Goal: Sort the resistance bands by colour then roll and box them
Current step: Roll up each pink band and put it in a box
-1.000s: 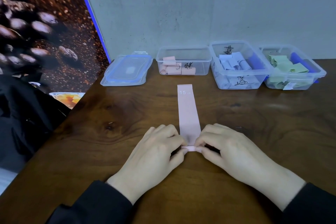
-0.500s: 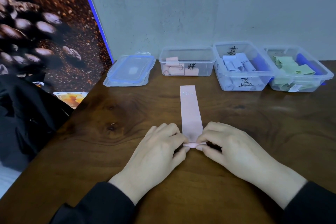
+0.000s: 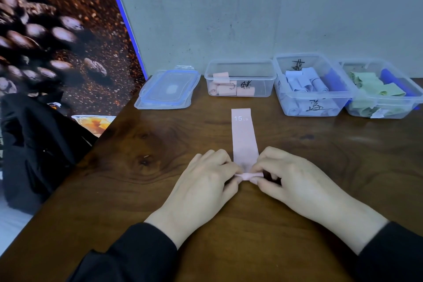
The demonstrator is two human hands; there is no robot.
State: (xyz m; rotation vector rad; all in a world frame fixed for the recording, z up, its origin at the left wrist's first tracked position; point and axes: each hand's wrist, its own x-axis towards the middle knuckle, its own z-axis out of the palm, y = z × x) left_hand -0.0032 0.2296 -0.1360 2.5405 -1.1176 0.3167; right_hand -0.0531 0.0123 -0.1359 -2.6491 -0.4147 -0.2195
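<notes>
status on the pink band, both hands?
Left hand and right hand both pinch the rolled near end of the pink band. Rest lies flat on the table, "15 LB" end toward the pink box. Path clear.

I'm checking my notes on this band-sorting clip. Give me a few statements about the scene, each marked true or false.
1. Both hands pinch the near end of the pink band. True: left hand and right hand hold the small roll.
2. The band reads 15 LB. True.
3. The pink box is closed with a lid. False: it is open; a lid lies to its left.
4. The green bands are in the middle box. False: they are in the rightmost box.
</notes>
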